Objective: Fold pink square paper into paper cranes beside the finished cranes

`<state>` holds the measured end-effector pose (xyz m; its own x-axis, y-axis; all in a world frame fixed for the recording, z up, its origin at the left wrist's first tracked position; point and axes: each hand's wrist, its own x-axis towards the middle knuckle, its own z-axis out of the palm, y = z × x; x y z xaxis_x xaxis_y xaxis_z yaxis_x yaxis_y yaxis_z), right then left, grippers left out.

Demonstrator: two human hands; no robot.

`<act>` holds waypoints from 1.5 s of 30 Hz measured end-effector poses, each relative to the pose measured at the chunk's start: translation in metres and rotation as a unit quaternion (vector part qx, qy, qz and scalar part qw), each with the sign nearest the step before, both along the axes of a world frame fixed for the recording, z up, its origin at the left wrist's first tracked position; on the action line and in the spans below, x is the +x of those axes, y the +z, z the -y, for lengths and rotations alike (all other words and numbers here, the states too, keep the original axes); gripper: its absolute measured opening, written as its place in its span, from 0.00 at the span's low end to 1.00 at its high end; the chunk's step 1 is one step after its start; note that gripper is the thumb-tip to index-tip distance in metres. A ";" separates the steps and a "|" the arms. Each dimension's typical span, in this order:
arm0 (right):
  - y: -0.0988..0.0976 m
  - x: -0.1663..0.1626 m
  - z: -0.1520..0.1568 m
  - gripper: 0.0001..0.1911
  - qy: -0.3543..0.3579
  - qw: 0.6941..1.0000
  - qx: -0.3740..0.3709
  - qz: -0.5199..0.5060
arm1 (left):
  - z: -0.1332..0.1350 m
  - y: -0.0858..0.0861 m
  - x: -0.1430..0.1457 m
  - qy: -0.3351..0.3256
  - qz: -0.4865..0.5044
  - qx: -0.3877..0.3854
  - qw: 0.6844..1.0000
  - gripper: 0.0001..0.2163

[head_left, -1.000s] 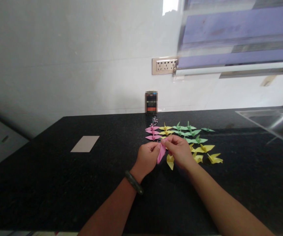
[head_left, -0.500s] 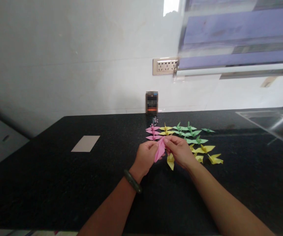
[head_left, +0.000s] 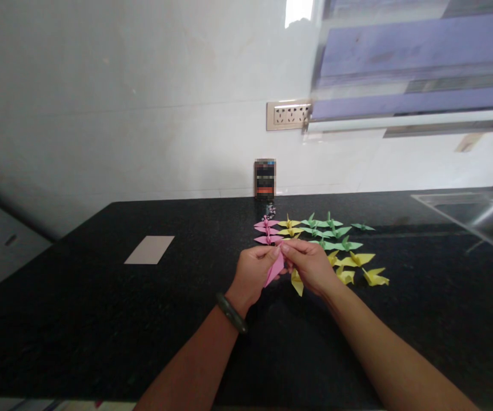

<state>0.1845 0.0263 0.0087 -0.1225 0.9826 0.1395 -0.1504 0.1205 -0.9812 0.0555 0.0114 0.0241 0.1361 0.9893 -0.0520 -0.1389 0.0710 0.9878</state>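
Both hands meet above the black countertop [head_left: 100, 319], pinching a folded pink paper piece [head_left: 274, 270] between them. My left hand [head_left: 252, 274], with a dark bangle on its wrist, grips the paper's left side. My right hand [head_left: 310, 265] pinches its top from the right. Just beyond the hands lie rows of finished paper cranes: pink ones [head_left: 265, 231], green ones [head_left: 334, 233] and yellow ones [head_left: 360, 267]. One yellow crane [head_left: 296, 282] lies right under my right hand.
A pale paper sheet [head_left: 149, 250] lies flat on the counter to the left. A small dark box [head_left: 265, 178] stands against the white wall, under a socket strip [head_left: 288, 115]. A steel sink [head_left: 477, 214] is at the far right.
The pink paper has swung a little, its lower tip now pointing further left and down. The fingers of both hands have closed tighter together at its top.
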 end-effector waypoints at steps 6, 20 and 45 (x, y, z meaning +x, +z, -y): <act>0.002 0.000 0.000 0.12 0.010 1.000 -0.008 -0.019 | -0.001 -0.002 0.000 0.004 -0.035 0.045 0.998 0.11; 0.006 -0.001 0.003 0.11 -0.018 1.000 -0.018 0.002 | 0.001 -0.002 0.001 0.032 -0.122 0.120 0.985 0.14; 0.020 0.013 0.002 0.11 0.025 0.987 0.040 0.151 | 0.001 0.003 -0.005 -0.024 -0.180 0.086 0.980 0.14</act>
<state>0.1973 0.0244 0.0285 -0.2182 0.9618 0.1652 0.1407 0.1985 -0.9700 0.0505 0.0106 0.0276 0.1863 0.9806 0.0608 0.2207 -0.1021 0.9700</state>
